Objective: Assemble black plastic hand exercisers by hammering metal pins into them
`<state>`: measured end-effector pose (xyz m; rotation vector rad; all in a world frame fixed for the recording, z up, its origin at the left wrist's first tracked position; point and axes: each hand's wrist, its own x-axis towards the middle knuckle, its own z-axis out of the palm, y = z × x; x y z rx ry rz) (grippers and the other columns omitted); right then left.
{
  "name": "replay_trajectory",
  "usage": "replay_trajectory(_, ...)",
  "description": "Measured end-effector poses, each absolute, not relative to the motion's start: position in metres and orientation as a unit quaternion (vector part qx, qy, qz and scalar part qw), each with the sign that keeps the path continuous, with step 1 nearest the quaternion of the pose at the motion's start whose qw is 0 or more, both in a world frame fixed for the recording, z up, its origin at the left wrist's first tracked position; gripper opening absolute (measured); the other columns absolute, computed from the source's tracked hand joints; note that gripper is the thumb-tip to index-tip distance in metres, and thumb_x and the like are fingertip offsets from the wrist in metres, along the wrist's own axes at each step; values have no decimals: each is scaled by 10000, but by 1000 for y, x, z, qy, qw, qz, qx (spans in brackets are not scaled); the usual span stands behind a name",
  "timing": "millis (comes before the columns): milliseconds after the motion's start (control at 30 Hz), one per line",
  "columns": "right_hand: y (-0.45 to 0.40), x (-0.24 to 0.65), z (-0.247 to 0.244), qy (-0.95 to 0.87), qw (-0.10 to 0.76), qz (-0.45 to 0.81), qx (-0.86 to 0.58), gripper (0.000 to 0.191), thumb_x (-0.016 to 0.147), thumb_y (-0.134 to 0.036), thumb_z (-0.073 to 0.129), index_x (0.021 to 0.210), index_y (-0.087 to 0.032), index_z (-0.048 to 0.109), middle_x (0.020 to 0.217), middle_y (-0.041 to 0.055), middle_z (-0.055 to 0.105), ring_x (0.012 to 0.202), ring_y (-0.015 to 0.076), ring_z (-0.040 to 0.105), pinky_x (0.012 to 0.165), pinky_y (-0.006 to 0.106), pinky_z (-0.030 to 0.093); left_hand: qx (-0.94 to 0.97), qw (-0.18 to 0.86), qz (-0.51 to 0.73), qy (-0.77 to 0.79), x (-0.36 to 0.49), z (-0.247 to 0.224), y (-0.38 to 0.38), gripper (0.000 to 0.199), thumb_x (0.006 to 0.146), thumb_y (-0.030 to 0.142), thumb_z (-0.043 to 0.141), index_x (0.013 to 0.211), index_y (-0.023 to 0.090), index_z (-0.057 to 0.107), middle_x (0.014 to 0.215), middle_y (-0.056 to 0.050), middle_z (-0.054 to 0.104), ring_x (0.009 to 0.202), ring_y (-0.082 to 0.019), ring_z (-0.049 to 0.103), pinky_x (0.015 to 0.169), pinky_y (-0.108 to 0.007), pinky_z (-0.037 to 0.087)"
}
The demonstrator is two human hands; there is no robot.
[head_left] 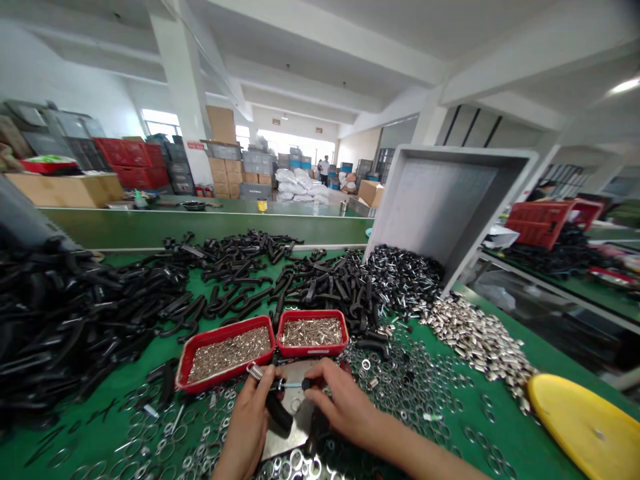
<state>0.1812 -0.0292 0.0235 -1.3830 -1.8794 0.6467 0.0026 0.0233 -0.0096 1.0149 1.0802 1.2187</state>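
Observation:
My left hand (246, 420) is wrapped round a black curved handle part (279, 415), and a metal spring (255, 371) sticks up by its thumb and finger. My right hand (340, 399) pinches a small black knob (306, 384) at the end of a thin metal rod (293, 385) that reaches to the part in my left hand. Both hands are over a metal plate (286, 443). Just beyond them stand two red trays, the left one (181, 373) and the right one (345, 328), both holding small metal pieces.
Black handle parts (120, 300) are heaped at left and centre. Metal rings (415, 380) lie around the plate. To the right are black bolts (405, 277), silver cylinders (483, 337), a tilted grey bin (430, 200) and a yellow lid (580, 420). A person (325, 171) stands far back.

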Motion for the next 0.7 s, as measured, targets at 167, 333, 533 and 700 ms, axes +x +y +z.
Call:
replay_trajectory(167,-32,172,12,-792,334,190,-475,188,928,-193,539,1115,-191,548,1085,97,628,1007,224,589,895,385,505,415,646,472,433,-1,-8,12,477,731,603,715,926,171,657,868,-36,665,812,-204,616,736,-299,494)
replay_trajectory(333,-24,178,-4,-848,334,89,-400,340,958,-180,496,1294,-216,534,1176,117,645,1082,237,592,905,383,509,382,672,475,421,0,0,8,510,684,609,745,917,164,656,847,-36,654,750,-181,582,665,-280,469)
replay_trajectory(533,-13,182,-9,-844,358,153,-369,244,947,-315,550,1177,-276,624,1105,81,681,982,225,623,838,361,518,433,601,489,461,-2,10,5,493,678,646,710,847,184,674,779,-29,653,664,-183,574,596,-277,448)
replay_trajectory(700,-8,162,-14,-574,459,537,-414,401,808,-589,671,866,-227,508,820,22,668,613,148,607,582,293,500,522,479,507,491,-2,16,5,458,754,661,624,836,213,671,786,-60,681,792,-255,630,710,-330,510)
